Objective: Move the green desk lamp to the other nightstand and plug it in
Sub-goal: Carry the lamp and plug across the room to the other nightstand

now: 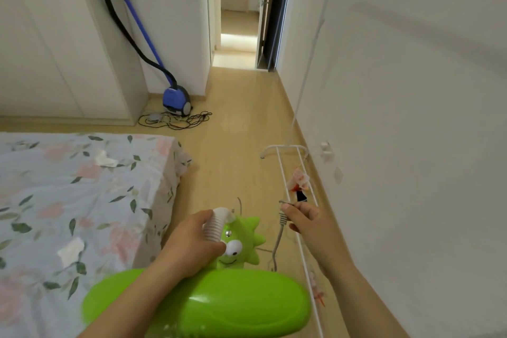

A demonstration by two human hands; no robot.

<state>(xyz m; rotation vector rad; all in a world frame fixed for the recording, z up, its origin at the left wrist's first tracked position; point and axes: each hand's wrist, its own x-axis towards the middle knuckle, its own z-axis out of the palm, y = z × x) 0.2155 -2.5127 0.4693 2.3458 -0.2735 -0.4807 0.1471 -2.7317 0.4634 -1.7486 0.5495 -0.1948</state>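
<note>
The green desk lamp (219, 302) is carried low in front of me, its long glossy green head nearest the camera and a spiky green cartoon base with googly eyes beyond it. My left hand (189, 244) is shut on the lamp's white ribbed neck (215, 223). My right hand (304, 219) pinches the grey plug (283, 215) at the end of the lamp's grey cord (276, 244), which hangs down toward the lamp. No nightstand is in view.
A bed with a floral sheet (68, 200) fills the left. A white wire rack (296, 181) lies on the floor along the right wall. A blue vacuum cleaner (175, 100) with tangled cables stands by the wardrobe. An open doorway (238, 35) lies ahead across the wood floor.
</note>
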